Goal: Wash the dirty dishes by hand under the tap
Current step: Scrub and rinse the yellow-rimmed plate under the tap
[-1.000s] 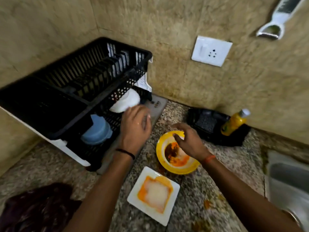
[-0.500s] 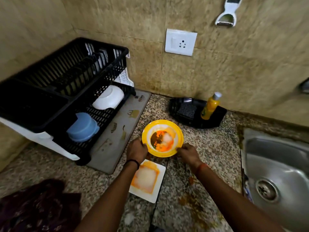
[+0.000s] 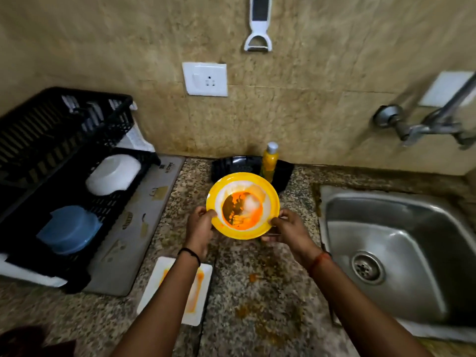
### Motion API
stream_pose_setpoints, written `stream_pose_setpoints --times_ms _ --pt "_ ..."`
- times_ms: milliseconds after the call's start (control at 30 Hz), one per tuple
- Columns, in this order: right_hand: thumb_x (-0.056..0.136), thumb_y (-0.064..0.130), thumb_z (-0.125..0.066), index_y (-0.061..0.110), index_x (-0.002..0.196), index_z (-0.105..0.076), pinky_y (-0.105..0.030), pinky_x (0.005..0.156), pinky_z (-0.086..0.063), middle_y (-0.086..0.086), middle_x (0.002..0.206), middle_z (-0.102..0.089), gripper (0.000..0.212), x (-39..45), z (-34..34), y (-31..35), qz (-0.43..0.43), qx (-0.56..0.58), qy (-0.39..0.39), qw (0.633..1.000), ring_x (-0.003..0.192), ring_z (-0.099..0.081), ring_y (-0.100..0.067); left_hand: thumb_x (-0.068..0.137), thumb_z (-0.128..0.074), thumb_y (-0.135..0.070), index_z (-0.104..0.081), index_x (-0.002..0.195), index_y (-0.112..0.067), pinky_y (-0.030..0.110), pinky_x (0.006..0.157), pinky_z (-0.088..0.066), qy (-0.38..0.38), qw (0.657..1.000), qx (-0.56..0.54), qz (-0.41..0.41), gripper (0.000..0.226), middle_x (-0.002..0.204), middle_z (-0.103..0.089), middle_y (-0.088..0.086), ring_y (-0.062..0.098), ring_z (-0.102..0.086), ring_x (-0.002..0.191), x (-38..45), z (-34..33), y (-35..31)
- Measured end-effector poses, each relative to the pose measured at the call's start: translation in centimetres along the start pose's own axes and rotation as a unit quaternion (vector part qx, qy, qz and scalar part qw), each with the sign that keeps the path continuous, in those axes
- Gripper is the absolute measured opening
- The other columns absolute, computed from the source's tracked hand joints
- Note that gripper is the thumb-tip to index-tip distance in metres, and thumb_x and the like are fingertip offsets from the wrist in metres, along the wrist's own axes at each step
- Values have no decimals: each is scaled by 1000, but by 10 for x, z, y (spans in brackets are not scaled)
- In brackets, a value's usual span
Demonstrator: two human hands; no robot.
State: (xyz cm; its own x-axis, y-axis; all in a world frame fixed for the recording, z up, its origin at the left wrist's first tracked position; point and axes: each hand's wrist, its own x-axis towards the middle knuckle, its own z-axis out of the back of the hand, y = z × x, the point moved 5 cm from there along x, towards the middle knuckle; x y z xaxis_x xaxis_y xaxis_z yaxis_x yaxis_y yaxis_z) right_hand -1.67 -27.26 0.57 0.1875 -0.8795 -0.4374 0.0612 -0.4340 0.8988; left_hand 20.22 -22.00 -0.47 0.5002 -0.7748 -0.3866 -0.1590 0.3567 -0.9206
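Gripping yellow bowl [image 3: 268,191] rim, both hands, left [image 3: 199,225], right [image 3: 289,231]

Bare forearms w/ black band [image 3: 190,254] on left wrist, red-orange thread [image 3: 318,261] on right.

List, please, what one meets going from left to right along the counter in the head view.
Black plastic dish rack → grey drying mat → round yellow dirty plate held by both hands → steel sink.

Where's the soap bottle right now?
The yellow bottle stands in a black tray against the back wall, just behind the yellow bowl, left of the sink.
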Motion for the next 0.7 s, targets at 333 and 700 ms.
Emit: stream_pose_setpoints --times_ms 333,700 --pt "94 8 -57 4 97 -55 -36 68 -56 -20 91 -67 5 -28 190 23 49 -11 -23 998 76 -69 -31 92 -45 -5 -56 93 -12 24 45 -52 175 969 -138 110 13 79 -59 7 18 -57 67 -56 -186 -11" --pt "95 10 -57 1 122 -54 -40 78 -59 -19 112 -68 29 -12 360 32 80 24 -138 987 98 -69 -30 91 -45 -6 -54 99 -12 29 55 -55 215 961 -138 106 14 77 -65 6 17 -63 66 -95 -322 -9"
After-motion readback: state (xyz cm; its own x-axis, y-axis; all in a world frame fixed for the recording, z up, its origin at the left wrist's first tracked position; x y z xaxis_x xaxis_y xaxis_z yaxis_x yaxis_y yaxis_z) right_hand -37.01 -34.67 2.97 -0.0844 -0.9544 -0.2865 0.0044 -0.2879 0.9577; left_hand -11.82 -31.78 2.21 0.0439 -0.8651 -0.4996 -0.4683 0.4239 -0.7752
